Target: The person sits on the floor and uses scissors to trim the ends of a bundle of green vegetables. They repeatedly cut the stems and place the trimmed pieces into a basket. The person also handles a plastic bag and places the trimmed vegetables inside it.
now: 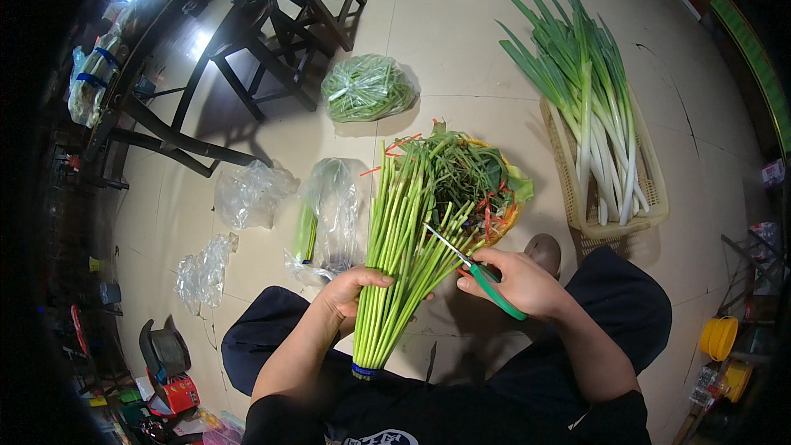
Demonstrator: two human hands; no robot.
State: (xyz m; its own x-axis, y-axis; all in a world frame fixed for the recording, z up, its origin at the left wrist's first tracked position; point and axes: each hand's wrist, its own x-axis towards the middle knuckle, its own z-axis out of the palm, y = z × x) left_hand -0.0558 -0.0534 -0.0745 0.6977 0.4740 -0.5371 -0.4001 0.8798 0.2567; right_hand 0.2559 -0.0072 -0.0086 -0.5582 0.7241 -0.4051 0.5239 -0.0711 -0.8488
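My left hand (349, 292) grips a bundle of green garlic scapes (390, 272) around its lower middle. A blue band (364, 371) ties the end nearest my body. The far part of the bundle fans out, some stalks leaning right. In my right hand (525, 281) are scissors with green handles (496, 294), their blades lying across the right-leaning stalks. Whether the blades are closed is hard to tell. Beyond the bundle stands an orange-rimmed basket (510, 220) heaped with green trimmings (465, 167) and red ties (489, 215).
At the right, leeks (602, 142) lie in a beige plastic basket (656, 213). A clear bag of green vegetables (369, 88) sits ahead on the tiled floor. Plastic bags (253, 194) lie at the left, one holding banded green stalks (306, 228). Dark wooden stools (247, 43) stand behind them.
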